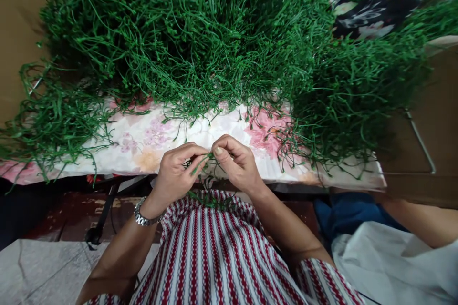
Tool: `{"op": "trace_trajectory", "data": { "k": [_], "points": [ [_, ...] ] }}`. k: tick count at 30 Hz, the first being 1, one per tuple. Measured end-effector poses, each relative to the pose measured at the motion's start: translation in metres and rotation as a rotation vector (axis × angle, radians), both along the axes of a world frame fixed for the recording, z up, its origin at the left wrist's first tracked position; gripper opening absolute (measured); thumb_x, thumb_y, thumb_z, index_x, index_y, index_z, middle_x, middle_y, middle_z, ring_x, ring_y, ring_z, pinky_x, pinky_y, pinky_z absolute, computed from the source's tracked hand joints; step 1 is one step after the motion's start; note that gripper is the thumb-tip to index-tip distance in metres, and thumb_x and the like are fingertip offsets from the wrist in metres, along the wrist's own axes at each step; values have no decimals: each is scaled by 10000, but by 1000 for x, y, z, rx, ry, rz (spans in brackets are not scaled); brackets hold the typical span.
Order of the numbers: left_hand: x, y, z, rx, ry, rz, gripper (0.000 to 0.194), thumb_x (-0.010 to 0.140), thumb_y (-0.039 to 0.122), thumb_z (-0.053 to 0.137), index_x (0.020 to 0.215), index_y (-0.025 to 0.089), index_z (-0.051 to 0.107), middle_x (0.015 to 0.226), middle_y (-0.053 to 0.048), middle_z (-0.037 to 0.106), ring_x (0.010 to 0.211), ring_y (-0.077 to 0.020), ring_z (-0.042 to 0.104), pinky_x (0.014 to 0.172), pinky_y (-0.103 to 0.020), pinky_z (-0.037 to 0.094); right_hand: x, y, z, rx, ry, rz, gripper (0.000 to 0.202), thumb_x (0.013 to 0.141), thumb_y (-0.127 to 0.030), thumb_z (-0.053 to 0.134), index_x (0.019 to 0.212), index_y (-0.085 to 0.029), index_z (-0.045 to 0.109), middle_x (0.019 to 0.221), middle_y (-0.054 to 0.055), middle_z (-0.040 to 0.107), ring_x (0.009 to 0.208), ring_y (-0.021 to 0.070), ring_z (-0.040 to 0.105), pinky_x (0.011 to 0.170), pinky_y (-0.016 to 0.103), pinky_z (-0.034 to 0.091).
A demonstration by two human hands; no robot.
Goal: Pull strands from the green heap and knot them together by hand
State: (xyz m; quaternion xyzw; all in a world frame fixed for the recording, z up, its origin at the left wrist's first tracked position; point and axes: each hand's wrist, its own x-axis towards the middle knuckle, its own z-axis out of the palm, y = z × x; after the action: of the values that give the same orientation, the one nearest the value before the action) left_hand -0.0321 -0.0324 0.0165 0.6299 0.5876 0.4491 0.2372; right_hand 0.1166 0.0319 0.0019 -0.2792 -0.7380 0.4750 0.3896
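Note:
My left hand [178, 170], with a metal-band watch on the wrist, is closed in a pinch on a thin green plastic plant stem [198, 166]. Fingertip to fingertip with it, my right hand [239, 164] pinches the same stem at its tip. Dark strands of the stem dangle below both hands, over the striped apron [214, 248]. What exactly lies between the fingertips is partly hidden. Behind the hands, a big tangled heap of green plastic stems [200, 33] covers the back of the table.
A flowered tablecloth [225, 126] covers the table up to its front edge. Smaller piles of stems lie at the left [60, 119] and right [343, 105]. A black floral bag [372, 9] stands at the back right. Cardboard [436, 124] and another person's arm [422, 219] are at right.

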Motion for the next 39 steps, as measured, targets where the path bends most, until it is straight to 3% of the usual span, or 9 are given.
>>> {"op": "trace_trajectory", "data": {
  "k": [5, 8, 11, 16, 18, 22, 29, 35, 39],
  "points": [
    [1, 0, 3, -97, -35, 49, 108, 767, 151, 532, 692, 163, 608, 629, 16, 597, 561, -96, 514, 553, -192, 402, 5, 4, 8, 375, -133, 18, 111, 846, -235, 535, 896, -162, 603, 852, 67, 607, 833, 164, 545, 761, 331, 440],
    [1, 0, 2, -109, -12, 4, 115, 759, 135, 523, 675, 161, 597, 609, 17, 572, 551, -96, 502, 547, -196, 394, 6, 4, 8, 406, -110, 3, 90, 844, -204, 528, 840, -169, 610, 811, 60, 612, 802, 160, 553, 751, 334, 447],
    [-1, 1, 1, -82, -6, -43, 114, 778, 140, 524, 699, 162, 605, 634, 3, 567, 595, -108, 516, 574, -211, 398, 6, 4, 4, 236, 26, -29, 90, 846, -218, 525, 796, -168, 580, 757, 38, 583, 747, 143, 543, 711, 308, 446],
    [-2, 1, 2, -33, 12, -90, 112, 812, 129, 509, 777, 168, 608, 726, -18, 571, 698, -123, 542, 653, -228, 419, 3, 7, -4, -271, 187, -69, 170, 838, -321, 552, 774, -168, 518, 675, -17, 497, 608, 86, 462, 580, 216, 396],
    [-2, 1, 3, -40, 38, -93, 116, 819, 121, 500, 824, 169, 606, 751, -17, 580, 716, -119, 549, 670, -224, 420, 1, 8, -5, -364, 213, -37, 186, 831, -331, 566, 767, -165, 511, 662, -27, 492, 589, 73, 444, 572, 202, 381],
    [1, 1, 4, -82, 80, -95, 115, 829, 144, 501, 864, 170, 607, 763, -16, 589, 711, -118, 556, 663, -222, 415, -4, 6, -2, -395, 231, -12, 175, 816, -317, 589, 778, -159, 523, 666, -29, 483, 603, 69, 439, 581, 199, 378],
    [1, 5, 5, -112, 19, -112, 93, 800, 145, 528, 753, 163, 606, 723, -14, 580, 693, -120, 543, 660, -224, 411, -4, 6, 2, -333, 185, 54, 128, 826, -262, 571, 770, -154, 531, 684, -22, 477, 628, 77, 447, 595, 211, 389],
    [5, 4, 2, -213, -194, 44, 97, 764, 135, 530, 685, 153, 584, 580, 37, 516, 521, -74, 439, 506, -179, 360, -1, 5, -4, 20, 189, 25, 83, 848, -244, 532, 842, -170, 569, 881, 55, 547, 841, 154, 529, 763, 314, 438],
    [10, 4, 3, -162, -173, 99, 95, 763, 116, 511, 738, 150, 596, 641, 25, 572, 577, -79, 493, 559, -176, 398, -2, 2, -6, 109, 137, 11, 68, 854, -210, 514, 854, -178, 575, 881, 60, 563, 874, 173, 542, 792, 349, 442]
  ]
}}
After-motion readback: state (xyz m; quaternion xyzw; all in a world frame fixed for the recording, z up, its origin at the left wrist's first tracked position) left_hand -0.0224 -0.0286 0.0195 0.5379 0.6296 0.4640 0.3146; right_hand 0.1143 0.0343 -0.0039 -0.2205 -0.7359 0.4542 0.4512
